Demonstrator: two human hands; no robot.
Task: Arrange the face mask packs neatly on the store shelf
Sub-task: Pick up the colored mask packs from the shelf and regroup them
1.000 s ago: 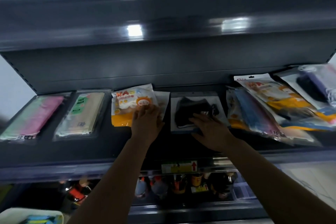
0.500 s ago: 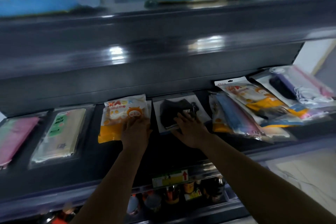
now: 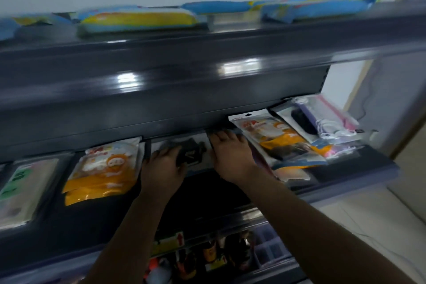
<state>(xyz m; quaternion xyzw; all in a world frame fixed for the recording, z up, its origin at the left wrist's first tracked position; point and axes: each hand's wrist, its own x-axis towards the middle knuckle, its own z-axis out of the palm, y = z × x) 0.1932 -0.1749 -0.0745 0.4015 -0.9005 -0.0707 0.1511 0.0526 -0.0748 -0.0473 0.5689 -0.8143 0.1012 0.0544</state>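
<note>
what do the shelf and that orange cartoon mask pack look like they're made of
Shelf: probably painted metal, dark grey and glossy, since lights reflect along its front edge.
Orange cartoon mask pack: likely thin glossy plastic film; printed, wrinkled, shiny.

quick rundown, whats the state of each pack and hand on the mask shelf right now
black mask pack: flat, both hands on it
left hand: palm down on its left side
right hand: palm down on its right edge
orange cartoon pack: flat, untouched
right-end pile: overlapping, untidy
green-label pack: flat
</note>
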